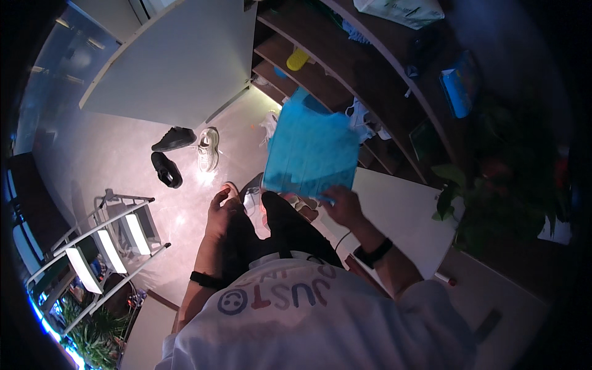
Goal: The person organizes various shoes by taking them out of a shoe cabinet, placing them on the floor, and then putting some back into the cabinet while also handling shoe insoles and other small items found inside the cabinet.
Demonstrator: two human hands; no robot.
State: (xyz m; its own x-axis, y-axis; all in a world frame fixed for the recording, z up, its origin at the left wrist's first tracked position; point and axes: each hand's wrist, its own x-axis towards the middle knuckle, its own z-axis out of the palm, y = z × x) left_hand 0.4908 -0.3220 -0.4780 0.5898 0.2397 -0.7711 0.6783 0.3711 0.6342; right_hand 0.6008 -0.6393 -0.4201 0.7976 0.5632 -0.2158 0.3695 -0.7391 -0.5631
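My right hand point(344, 208) grips the near edge of a blue sheet-like mat point(314, 145) with a dimpled surface, blurred at its far edge. The mat hangs in front of open shelves and hides part of them. Over my left thigh, my left hand point(221, 210) has its fingers slightly curled and apart, holding nothing. On the floor lie two black shoes point(174, 138) and a whitish sneaker point(209, 149). Another white shoe point(269, 124) is partly covered by the mat. More footwear point(303, 208) shows between the mat and my right leg.
Dark shelves point(323, 69) hold a yellow slipper point(297, 59) and white shoes point(358, 115). A wide pale door panel point(175, 64) stands behind the floor shoes. At left is a folding stepladder point(111, 252). A white panel point(397, 208) and a leafy plant point(446, 203) are at right.
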